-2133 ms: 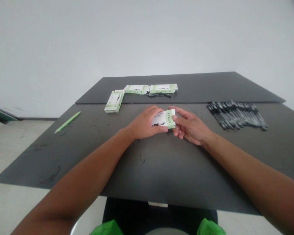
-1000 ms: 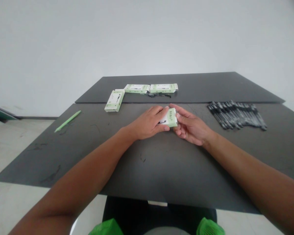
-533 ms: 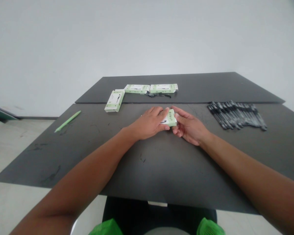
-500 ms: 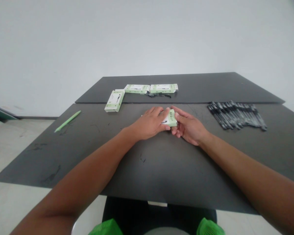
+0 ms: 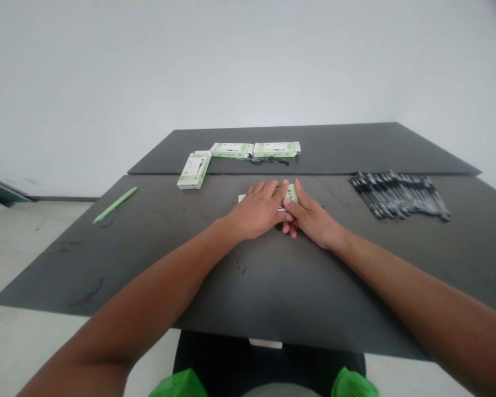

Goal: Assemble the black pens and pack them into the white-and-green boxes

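A small green-and-white pen box (image 5: 291,193) lies at the middle of the table, mostly covered by my hands. My left hand (image 5: 259,209) rests over its top from the left, fingers curved round it. At the right end my right hand (image 5: 311,214) grips the box, thumb on top and the other fingers around the end and underneath. Both thumbs are close together near the front edge. A bit of the box's white flap or end shows left of my left fingers. What is inside the box is hidden.
Three similar pen boxes stand at the back: one angled (image 5: 194,171), two in a row (image 5: 232,150) (image 5: 276,149). Black pens (image 5: 268,161) lie before them. Many wrapped black pens (image 5: 399,196) lie in a row at right. A green pen (image 5: 116,204) lies at left on the dark table (image 5: 248,298).
My right hand has moved left and wrapped further over the box's right end, its thumb now on top. Less of the box shows. My left hand has barely shifted.
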A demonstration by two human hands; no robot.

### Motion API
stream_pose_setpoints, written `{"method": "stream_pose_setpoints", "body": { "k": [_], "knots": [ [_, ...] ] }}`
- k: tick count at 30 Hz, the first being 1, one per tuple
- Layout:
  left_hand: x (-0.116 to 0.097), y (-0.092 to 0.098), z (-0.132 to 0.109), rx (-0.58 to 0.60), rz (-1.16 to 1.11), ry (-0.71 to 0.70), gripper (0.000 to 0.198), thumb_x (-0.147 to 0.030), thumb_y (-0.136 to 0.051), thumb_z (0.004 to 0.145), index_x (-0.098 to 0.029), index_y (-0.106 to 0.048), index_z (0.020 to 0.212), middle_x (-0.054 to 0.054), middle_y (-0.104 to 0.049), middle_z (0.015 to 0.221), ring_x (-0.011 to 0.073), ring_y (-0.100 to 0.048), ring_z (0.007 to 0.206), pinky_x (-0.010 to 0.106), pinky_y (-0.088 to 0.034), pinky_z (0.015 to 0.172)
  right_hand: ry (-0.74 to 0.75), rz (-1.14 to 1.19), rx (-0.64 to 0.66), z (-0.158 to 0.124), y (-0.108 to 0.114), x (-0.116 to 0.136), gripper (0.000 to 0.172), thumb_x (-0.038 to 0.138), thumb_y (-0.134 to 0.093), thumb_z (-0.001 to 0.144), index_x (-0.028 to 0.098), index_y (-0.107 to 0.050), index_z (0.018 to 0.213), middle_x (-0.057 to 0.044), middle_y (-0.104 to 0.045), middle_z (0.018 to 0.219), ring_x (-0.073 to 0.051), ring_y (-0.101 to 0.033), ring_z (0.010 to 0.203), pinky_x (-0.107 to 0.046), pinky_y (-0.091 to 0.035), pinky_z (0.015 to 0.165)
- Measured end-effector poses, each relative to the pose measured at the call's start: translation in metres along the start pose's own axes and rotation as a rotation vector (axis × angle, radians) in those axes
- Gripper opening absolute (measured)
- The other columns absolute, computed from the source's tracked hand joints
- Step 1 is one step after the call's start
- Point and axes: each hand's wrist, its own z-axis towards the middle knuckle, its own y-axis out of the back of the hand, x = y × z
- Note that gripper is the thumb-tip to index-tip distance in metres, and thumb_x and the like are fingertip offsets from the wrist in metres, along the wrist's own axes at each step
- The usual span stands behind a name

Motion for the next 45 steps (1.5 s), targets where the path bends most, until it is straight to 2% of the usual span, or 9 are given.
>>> {"method": "stream_pose_setpoints", "body": {
  "k": [4,8,13,18,25,31,35,39,45],
  "knots": [
    [0.003,0.009,-0.004,0.071,-0.061,-0.026,0.093,-0.072,-0.058,0.108,-0.013,-0.035,0.175,0.03,-0.05,0.167,0.0463,-0.051,0.154,0.065,-0.041,0.126,-0.06,0.122,-0.087,0.003,0.0,0.002,0.08,0.041,-0.07,0.104,0.017,-0.035,0.172,0.007,-0.063,0.061,-0.018,-0.062,0.051,-0.023,-0.048,0.041],
    [0.025,0.015,-0.016,0.097,-0.198,-0.002,0.115,-0.077,-0.074,0.095,-0.014,-0.028,0.179,0.032,-0.04,0.177,0.0496,-0.042,0.164,0.068,-0.035,0.132,-0.102,0.206,-0.189,0.007,0.012,0.004,0.049,0.033,-0.072,0.1,0.023,-0.054,0.144,0.004,-0.065,0.068,-0.015,-0.056,0.047,-0.022,-0.039,0.037],
    [0.054,0.009,-0.022,0.014,-0.451,0.083,0.136,-0.075,-0.089,0.081,-0.017,-0.021,0.183,0.031,-0.035,0.181,0.0494,-0.036,0.17,0.069,-0.03,0.137,-0.043,0.245,-0.262,0.012,0.029,0.006,0.033,0.035,-0.074,0.095,0.028,-0.058,0.123,0.002,-0.068,0.081,-0.012,-0.05,0.046,-0.022,-0.027,0.035],
    [0.045,-0.001,-0.017,-0.086,-0.513,0.084,0.151,-0.073,-0.098,0.072,-0.02,-0.012,0.184,0.031,-0.02,0.186,0.0507,-0.022,0.175,0.073,-0.022,0.14,-0.08,0.315,-0.294,0.013,0.029,0.008,0.027,0.031,-0.07,0.094,0.027,-0.059,0.119,0.001,-0.067,0.083,-0.01,-0.045,0.046,-0.022,-0.024,0.038],
    [0.028,0.0,-0.015,-0.237,-0.48,0.081,0.129,-0.044,-0.094,0.083,-0.027,-0.013,0.182,0.024,-0.02,0.186,0.0448,-0.023,0.175,0.071,-0.021,0.142,-0.068,0.33,-0.22,0.013,0.022,0.005,0.023,0.033,-0.069,0.096,0.025,-0.059,0.115,-0.005,-0.073,0.094,-0.011,-0.049,0.052,-0.023,-0.029,0.041],
    [0.035,0.003,-0.017,-0.156,-0.348,0.016,0.079,-0.033,-0.082,0.092,-0.02,-0.051,0.163,0.022,-0.044,0.173,0.0401,-0.041,0.164,0.065,-0.033,0.138,-0.109,0.355,-0.283,0.014,0.027,0.007,0.066,0.029,-0.07,0.099,0.03,-0.044,0.16,0.002,-0.065,0.084,-0.016,-0.055,0.053,-0.025,-0.036,0.041],
    [0.03,0.014,-0.016,-0.166,-0.259,-0.056,0.05,-0.044,-0.078,0.099,-0.016,-0.074,0.14,0.02,-0.066,0.143,0.0365,-0.06,0.138,0.059,-0.047,0.125,-0.146,0.363,-0.23,0.012,0.029,0.013,0.03,0.046,-0.066,0.108,0.027,-0.059,0.13,-0.002,-0.068,0.086,-0.016,-0.056,0.053,-0.026,-0.037,0.041],
    [0.025,0.022,-0.014,-0.202,-0.348,0.079,0.038,-0.05,-0.079,0.096,-0.019,-0.083,0.118,0.011,-0.073,0.111,0.0295,-0.069,0.111,0.05,-0.056,0.106,-0.139,0.339,-0.125,0.009,0.034,0.018,0.048,0.074,-0.058,0.107,0.026,-0.062,0.11,-0.006,-0.072,0.087,-0.017,-0.058,0.056,-0.026,-0.041,0.043],
    [0.032,0.015,-0.015,-0.129,-0.824,0.395,0.048,-0.06,-0.084,0.091,-0.018,-0.082,0.112,0.007,-0.084,0.104,0.0237,-0.077,0.091,0.038,-0.061,0.082,-0.056,0.146,-0.212,0.01,0.047,0.014,0.034,0.042,-0.092,0.086,0.02,-0.071,0.101,0.003,-0.057,0.069,-0.009,-0.044,0.047,-0.022,-0.023,0.039]
  ]
}}
